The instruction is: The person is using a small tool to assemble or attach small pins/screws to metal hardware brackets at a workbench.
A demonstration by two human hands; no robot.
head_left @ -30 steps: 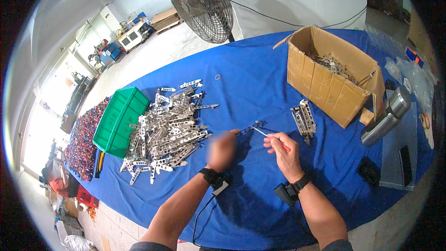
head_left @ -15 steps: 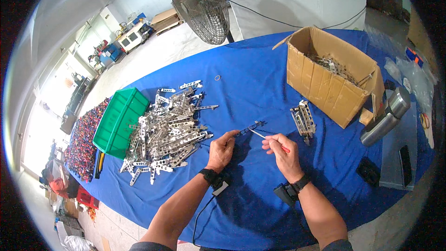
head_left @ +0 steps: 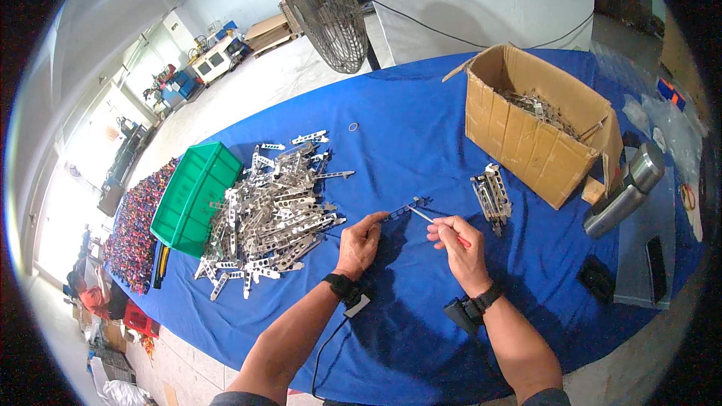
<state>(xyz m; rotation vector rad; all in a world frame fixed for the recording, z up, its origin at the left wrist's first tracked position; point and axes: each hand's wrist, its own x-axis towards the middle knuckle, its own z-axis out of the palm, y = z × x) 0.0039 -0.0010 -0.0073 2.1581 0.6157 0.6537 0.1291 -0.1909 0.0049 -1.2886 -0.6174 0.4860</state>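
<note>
Far left, beyond the table: person in red [head_left: 96, 297], seated, with a red crate [head_left: 141, 319] just beside. On the table's left edge: heap of tiny mixed-colour pieces [head_left: 141, 233]. Right of it, green bin [head_left: 188, 197], tilted, its right side against a big messy pile of metal strips [head_left: 263, 214], silver, holes along their length, spread over the blue cloth [head_left: 421, 128]. Fan [head_left: 323, 19] stands past the far edge of the table, wire cage, dark motor.

Left hand [head_left: 357, 246], black band on wrist, near side, just right of the pile: thumb and fingers pinching the near left end of one metal strip [head_left: 400, 211]. Strip sits mid-table between the two hands, slanting far and right; can't tell if it touches the cloth.

Right hand [head_left: 460, 249], also black band on wrist: fingers closed around the red handle of a thin tool [head_left: 421, 215], pale shaft pointing left and far, tip at the strip's far right part. Can't tell if tip makes contact.

Right of that, farther off: small bundle of strips [head_left: 492, 199], laid side by side, well apart from the big pile. Far right: open cardboard box [head_left: 519, 139], more metal pieces inside. Right of box, steel flask [head_left: 626, 189], leaning in view. Nearer, black flat object [head_left: 596, 277], detail too dark.
</note>
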